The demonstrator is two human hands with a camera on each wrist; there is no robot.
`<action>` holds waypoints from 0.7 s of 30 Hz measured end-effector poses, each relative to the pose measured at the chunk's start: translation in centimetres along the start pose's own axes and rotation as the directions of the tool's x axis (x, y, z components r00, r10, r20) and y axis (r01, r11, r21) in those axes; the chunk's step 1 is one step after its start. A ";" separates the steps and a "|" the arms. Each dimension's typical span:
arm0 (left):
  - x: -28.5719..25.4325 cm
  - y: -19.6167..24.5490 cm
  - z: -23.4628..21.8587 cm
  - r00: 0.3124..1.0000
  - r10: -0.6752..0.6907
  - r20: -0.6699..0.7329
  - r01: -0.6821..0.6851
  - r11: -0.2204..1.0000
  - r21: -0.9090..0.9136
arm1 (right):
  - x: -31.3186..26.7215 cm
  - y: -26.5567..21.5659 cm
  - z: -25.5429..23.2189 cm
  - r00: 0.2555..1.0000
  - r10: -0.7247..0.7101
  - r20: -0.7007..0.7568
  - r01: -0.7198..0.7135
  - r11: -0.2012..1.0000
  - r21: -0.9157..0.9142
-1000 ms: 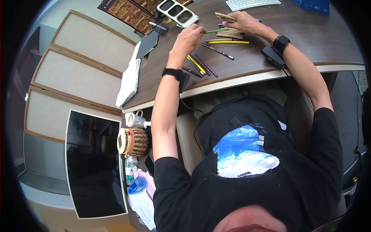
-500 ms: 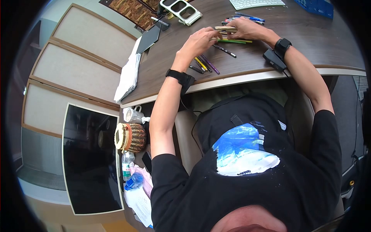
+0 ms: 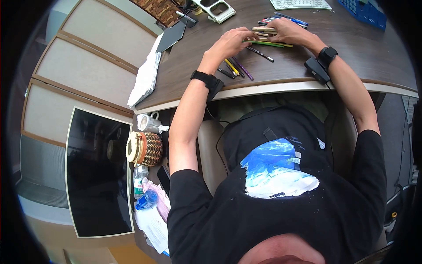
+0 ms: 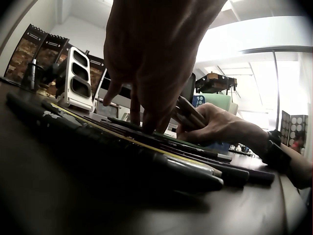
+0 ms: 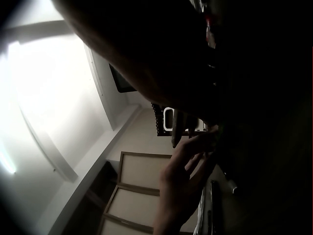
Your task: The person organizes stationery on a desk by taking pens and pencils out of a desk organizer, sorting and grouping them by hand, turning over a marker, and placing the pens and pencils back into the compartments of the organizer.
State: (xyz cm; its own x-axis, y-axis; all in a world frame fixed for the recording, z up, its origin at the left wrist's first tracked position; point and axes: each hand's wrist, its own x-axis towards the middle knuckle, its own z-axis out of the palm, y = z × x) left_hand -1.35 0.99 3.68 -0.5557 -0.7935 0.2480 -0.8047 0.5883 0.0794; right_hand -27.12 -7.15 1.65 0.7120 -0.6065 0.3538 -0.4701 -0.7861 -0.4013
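My right hand (image 3: pixel 292 33) grips a bundle of wood-coloured pencils (image 3: pixel 266 30) above the desk (image 3: pixel 351 57). In the left wrist view the bundle's blunt ends (image 4: pixel 190 113) jut from its fingers. My left hand (image 3: pixel 233 43) reaches down beside it, fingertips right at the end of a green pencil (image 3: pixel 270 43); I cannot tell whether it pinches the pencil. A yellow pencil (image 3: pixel 288 45) lies alongside the green one. Nearer me rests a dark patterned pencil (image 3: pixel 260 53). Closer to the desk edge is a loose group of black, yellow and purple pencils (image 3: pixel 237 67).
Blue and dark pens (image 3: pixel 292 19) lie beyond my right hand. Farther back are a white keyboard (image 3: pixel 301 4), a blue basket (image 3: pixel 365 15) and a white frame with openings (image 3: pixel 217 9). Paper stacks (image 3: pixel 145 81) sit at the left edge.
My left hand has brought the green pencil down beside the yellow one, close to my right hand. The right hand has lowered slightly with its bundle. The last half second shows little movement.
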 end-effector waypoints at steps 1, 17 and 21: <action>-0.1 -0.1 0.0 1.000 0.007 -0.004 -0.007 1.000 0.001 | 0.1 0.3 0.1 1.000 -0.004 -0.002 0.004 1.000 -0.005; -1.1 -0.3 0.0 1.000 0.015 -0.019 -0.015 1.000 -0.005 | 0.2 1.3 0.9 0.997 -0.006 -0.074 0.001 0.998 -0.068; -1.3 0.2 -0.3 1.000 -0.011 -0.002 0.011 1.000 0.007 | 0.0 1.4 0.6 0.994 -0.029 -0.106 0.024 0.998 -0.049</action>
State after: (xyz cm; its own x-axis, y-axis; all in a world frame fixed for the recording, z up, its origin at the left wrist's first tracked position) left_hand -0.69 2.19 3.64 -0.5466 -0.7996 0.2487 -0.8122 0.5785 0.0753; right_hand -27.47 -8.18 0.57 0.6659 -0.5926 0.4532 -0.4782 -0.8053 -0.3504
